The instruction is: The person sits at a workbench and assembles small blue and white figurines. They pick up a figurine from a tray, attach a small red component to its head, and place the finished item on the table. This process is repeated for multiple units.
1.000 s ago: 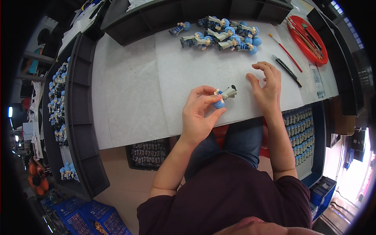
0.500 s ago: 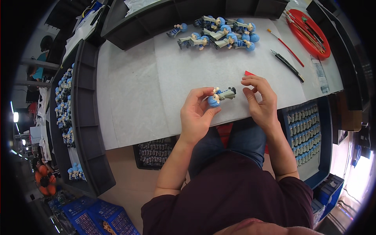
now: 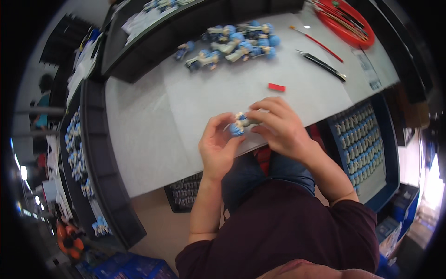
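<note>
A small blue-haired figurine (image 3: 238, 125) is held over the near edge of the table. My left hand (image 3: 217, 146) grips it at the head with thumb and fingers. My right hand (image 3: 280, 126) has its fingers closed around the lower end of the same figurine, hiding its legs. A small red block (image 3: 277, 87) lies on the white table sheet just beyond my right hand. Farther back, a pile of similar figurines (image 3: 234, 44) rests on the sheet.
A red-handled brush (image 3: 320, 45) and a black craft knife (image 3: 321, 66) lie at the right, near a red dish (image 3: 346, 25) of brushes. Dark crates (image 3: 104, 167) stand left and behind. A blue tray (image 3: 360, 144) of lined-up figurines sits at the right.
My right hand has moved left and taken hold of the figurine's lower end. The view has shifted, and the red block now shows fully.
</note>
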Demonstrator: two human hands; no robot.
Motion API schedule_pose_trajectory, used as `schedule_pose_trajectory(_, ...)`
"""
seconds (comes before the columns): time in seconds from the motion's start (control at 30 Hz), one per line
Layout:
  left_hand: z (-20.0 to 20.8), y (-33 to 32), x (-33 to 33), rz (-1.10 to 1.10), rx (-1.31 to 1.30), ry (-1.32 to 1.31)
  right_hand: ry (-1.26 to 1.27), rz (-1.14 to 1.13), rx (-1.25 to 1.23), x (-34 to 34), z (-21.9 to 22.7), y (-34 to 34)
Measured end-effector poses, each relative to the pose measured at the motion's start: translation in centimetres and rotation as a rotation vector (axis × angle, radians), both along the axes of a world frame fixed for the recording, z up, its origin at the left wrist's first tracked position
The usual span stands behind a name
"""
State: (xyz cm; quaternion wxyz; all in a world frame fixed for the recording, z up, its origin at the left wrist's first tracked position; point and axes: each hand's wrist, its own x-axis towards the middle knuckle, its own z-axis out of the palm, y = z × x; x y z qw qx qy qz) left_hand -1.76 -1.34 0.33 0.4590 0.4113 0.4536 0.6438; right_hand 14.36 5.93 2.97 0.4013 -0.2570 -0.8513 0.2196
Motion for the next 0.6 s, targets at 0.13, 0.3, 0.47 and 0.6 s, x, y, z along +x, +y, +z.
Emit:
schedule_pose_trajectory(0.13,-0.2,0.1,0.6,-0.021,0.085,0.147,0.157,0.009,0.019,1.5,-1.5,0.6)
schedule_pose_trajectory(0.3,0.1,-0.3,0.6,0.042,-0.001,0.385,0.313,-0.429,0.069,12.0,-1.2,1.4)
schedule_pose_trajectory(0.47,0.2,-0.4,0.9,0.065,-0.039,0.531,0.135,-1.271,0.018,30.9,-7.6,-2.3)
schedule_pose_trajectory(0.6,0.5,-0.2,1.3,0.090,-0.073,0.584,-0.115,-1.785,-0.315,44.4,-15.3,-12.0)
